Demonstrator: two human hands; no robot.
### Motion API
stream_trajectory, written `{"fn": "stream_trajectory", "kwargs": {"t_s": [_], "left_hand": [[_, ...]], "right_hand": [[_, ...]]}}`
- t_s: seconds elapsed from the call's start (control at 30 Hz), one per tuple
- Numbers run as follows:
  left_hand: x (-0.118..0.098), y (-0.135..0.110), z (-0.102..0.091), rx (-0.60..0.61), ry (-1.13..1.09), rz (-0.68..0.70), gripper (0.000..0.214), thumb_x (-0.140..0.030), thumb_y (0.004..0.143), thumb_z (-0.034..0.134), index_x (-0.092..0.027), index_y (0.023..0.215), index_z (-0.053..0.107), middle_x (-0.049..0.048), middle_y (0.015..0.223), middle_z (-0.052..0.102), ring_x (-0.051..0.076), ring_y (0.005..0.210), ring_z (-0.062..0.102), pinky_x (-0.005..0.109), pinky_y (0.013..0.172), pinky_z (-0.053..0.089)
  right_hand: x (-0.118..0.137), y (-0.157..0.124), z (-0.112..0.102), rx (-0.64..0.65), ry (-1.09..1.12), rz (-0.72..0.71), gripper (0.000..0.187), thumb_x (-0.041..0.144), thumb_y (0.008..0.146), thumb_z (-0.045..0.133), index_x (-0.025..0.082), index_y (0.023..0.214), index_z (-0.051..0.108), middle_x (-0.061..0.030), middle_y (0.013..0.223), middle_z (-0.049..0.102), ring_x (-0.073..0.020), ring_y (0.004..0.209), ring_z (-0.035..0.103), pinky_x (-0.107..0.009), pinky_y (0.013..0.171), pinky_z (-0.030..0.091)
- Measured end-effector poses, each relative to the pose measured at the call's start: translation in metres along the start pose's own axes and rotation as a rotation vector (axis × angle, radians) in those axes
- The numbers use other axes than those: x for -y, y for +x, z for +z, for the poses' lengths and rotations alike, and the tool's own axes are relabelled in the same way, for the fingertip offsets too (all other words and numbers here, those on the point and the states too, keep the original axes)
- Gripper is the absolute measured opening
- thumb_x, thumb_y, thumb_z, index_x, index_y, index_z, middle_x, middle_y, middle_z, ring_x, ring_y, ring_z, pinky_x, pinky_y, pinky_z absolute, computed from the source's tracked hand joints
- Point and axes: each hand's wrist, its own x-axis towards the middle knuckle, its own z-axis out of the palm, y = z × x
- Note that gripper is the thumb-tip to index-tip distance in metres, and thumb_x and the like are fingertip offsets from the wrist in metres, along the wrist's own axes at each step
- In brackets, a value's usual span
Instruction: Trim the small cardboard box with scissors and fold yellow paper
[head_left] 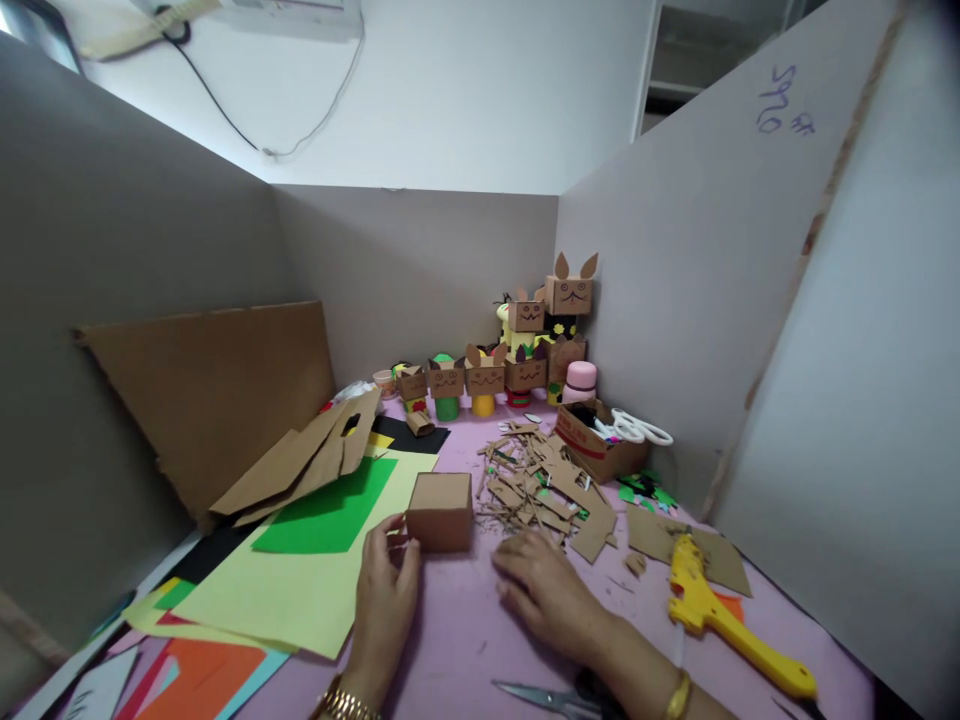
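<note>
A small closed cardboard box (440, 525) stands upright on the pink-covered table in front of me. My left hand (388, 575) is at its left side, fingertips touching or nearly touching the box, thumb and fingers apart. To the right of the box rests my right hand (544, 595), palm down on the table with loosely bent fingers and nothing seen in it. Beyond that hand spreads a pile of cardboard scraps (536, 490). Partly hidden beneath my right forearm lies a pair of scissors (551, 697), blades pointing left.
A yellow glue gun (705, 600) lies at right on cardboard. Coloured paper sheets (300, 600) and folded cardboard (300, 455) cover the left side. Cardboard animal figures (486, 378) line the back, near a pink bottle (580, 380) and a tool box (600, 455). Grey partitions enclose the table.
</note>
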Motion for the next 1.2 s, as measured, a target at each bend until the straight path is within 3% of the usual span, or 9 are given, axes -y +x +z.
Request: {"fn": "stream_trajectory", "kwargs": {"t_s": [0.1, 0.2, 0.47, 0.53, 0.7, 0.77, 0.9, 1.07, 1.2], "left_hand": [[-0.001, 0.0, -0.001, -0.006, -0.005, -0.007, 0.036, -0.042, 0.081, 0.051, -0.018, 0.107, 0.049, 0.0107, 0.104, 0.055, 0.025, 0.089, 0.06, 0.045, 0.079, 0.052], [-0.006, -0.003, -0.003, -0.071, 0.01, 0.02, 0.036, -0.042, 0.082, 0.051, -0.019, 0.109, 0.049, 0.0092, 0.102, 0.054, 0.024, 0.088, 0.058, 0.042, 0.078, 0.052], [-0.016, -0.012, -0.004, -0.07, 0.13, 0.299, 0.017, -0.034, 0.086, 0.049, -0.023, 0.096, 0.056, 0.0049, 0.089, 0.063, 0.021, 0.081, 0.062, 0.034, 0.075, 0.05], [-0.021, -0.013, -0.005, 0.036, 0.143, 0.356, 0.015, -0.033, 0.085, 0.05, -0.023, 0.092, 0.058, 0.0034, 0.083, 0.066, 0.02, 0.076, 0.063, 0.03, 0.069, 0.049], [-0.049, -0.016, -0.009, 0.74, 0.323, 0.271, 0.011, -0.024, 0.078, 0.052, -0.024, 0.069, 0.059, -0.0014, 0.066, 0.065, 0.017, 0.061, 0.058, 0.026, 0.056, 0.039], [-0.059, -0.019, -0.011, 0.868, 0.392, 0.196, 0.008, -0.017, 0.067, 0.055, -0.024, 0.066, 0.058, -0.0029, 0.065, 0.063, 0.017, 0.061, 0.056, 0.026, 0.053, 0.035], [-0.066, -0.026, -0.013, 0.938, 0.365, 0.167, 0.026, -0.01, 0.055, 0.051, -0.025, 0.071, 0.064, -0.0021, 0.075, 0.067, 0.018, 0.066, 0.057, 0.026, 0.057, 0.036], [-0.057, -0.032, -0.009, 0.988, 0.393, 0.164, 0.022, -0.012, 0.064, 0.048, -0.023, 0.065, 0.068, 0.0012, 0.071, 0.071, 0.019, 0.066, 0.061, 0.027, 0.061, 0.038], [-0.05, -0.032, 0.001, 0.91, 0.439, 0.183, 0.018, -0.014, 0.074, 0.05, -0.018, 0.07, 0.067, 0.0041, 0.073, 0.071, 0.018, 0.065, 0.061, 0.025, 0.061, 0.039]], "right_hand": [[-0.012, 0.001, -0.001, -0.193, -0.031, 0.175, 0.026, 0.019, 0.088, 0.047, 0.019, 0.104, 0.067, -0.0098, 0.098, 0.069, -0.0244, 0.097, 0.055, -0.042, 0.091, 0.038], [-0.018, 0.001, -0.001, -0.256, 0.028, 0.19, 0.025, 0.019, 0.088, 0.048, 0.02, 0.102, 0.069, -0.0088, 0.095, 0.07, -0.0236, 0.095, 0.058, -0.041, 0.091, 0.039], [-0.001, -0.001, 0.003, -0.072, 0.056, -0.013, 0.014, 0.02, 0.083, 0.056, 0.02, 0.086, 0.07, -0.0047, 0.078, 0.069, -0.0185, 0.079, 0.059, -0.03, 0.075, 0.044], [0.0, -0.002, 0.003, -0.056, 0.036, -0.021, 0.013, 0.019, 0.082, 0.057, 0.02, 0.08, 0.07, -0.0041, 0.074, 0.069, -0.0179, 0.076, 0.059, -0.029, 0.072, 0.043], [-0.004, -0.001, 0.001, -0.086, 0.016, 0.04, 0.015, 0.016, 0.083, 0.055, 0.02, 0.08, 0.07, -0.004, 0.075, 0.07, -0.0178, 0.076, 0.06, -0.027, 0.071, 0.042], [-0.005, 0.0, 0.001, -0.095, 0.017, 0.057, 0.016, 0.015, 0.083, 0.055, 0.02, 0.079, 0.07, -0.0036, 0.076, 0.071, -0.0178, 0.076, 0.061, -0.027, 0.071, 0.043], [-0.004, -0.001, 0.003, -0.104, 0.032, 0.06, 0.016, 0.016, 0.083, 0.054, 0.02, 0.078, 0.07, -0.0034, 0.075, 0.071, -0.0178, 0.073, 0.061, -0.028, 0.07, 0.042], [-0.001, -0.003, 0.006, -0.103, 0.121, 0.041, 0.017, 0.016, 0.082, 0.055, 0.02, 0.077, 0.07, -0.0033, 0.072, 0.07, -0.017, 0.073, 0.061, -0.026, 0.07, 0.042], [0.006, -0.003, 0.006, -0.056, 0.181, -0.029, 0.015, 0.023, 0.081, 0.057, 0.019, 0.085, 0.07, -0.0043, 0.074, 0.07, -0.0173, 0.072, 0.06, -0.027, 0.07, 0.04]]}}
